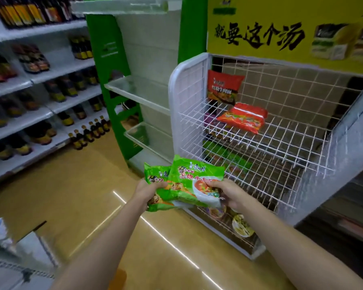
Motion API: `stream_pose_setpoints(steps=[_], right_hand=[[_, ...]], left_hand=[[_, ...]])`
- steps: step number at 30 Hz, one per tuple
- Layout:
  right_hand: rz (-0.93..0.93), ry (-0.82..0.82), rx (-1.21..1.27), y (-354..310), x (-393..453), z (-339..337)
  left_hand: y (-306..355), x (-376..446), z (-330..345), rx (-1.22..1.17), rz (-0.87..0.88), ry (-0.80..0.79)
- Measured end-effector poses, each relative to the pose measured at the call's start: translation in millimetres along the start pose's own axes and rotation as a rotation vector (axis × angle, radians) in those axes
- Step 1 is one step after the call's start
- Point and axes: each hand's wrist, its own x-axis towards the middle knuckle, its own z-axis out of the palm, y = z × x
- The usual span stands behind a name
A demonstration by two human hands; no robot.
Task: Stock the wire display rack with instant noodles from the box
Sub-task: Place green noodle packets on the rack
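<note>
Fingers of the left hand and right hand curl around two green plastic noodle packets, held before the white wire display rack. Best to lift both over the rack's front edge and lay them flat beside the red noodle packet.

1. The wire display rack stands to the right, beneath a poster.
2. On its upper wire shelf, at the left end, one noodle packet stands upright against the back grid; a second packet lies tilted just before it.
3. Two overlapping noodle packets are held before the rack's lower front, the left hand at their left edge, the right hand at their right.
4. Noodle bowls sit in the bottom tier, below the right hand.
5. Shelves of bottles run along the far left.
</note>
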Motion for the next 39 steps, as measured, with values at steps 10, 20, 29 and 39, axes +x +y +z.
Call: stream_pose_setpoints(steps=[10,20,29,39], right_hand=[[0.103,0.326,0.118,9.3,60.7,5.4],[0.194,0.568,0.367,90.1,134.3,11.8],[0.13,0.624,0.447,175.4,235.4,-20.4],[0.029,0.77,0.321,168.1,337.3,-103.0]], left_hand=[[4.0,139.1,23.8,0.068,-0.127,-0.273],[-55.3,246.3,54.5,0.218,-0.224,-0.473],[-131.5,342.7,94.8,0.225,-0.24,-0.464],[-123.7,430.1,188.1,0.074,-0.069,-0.532]])
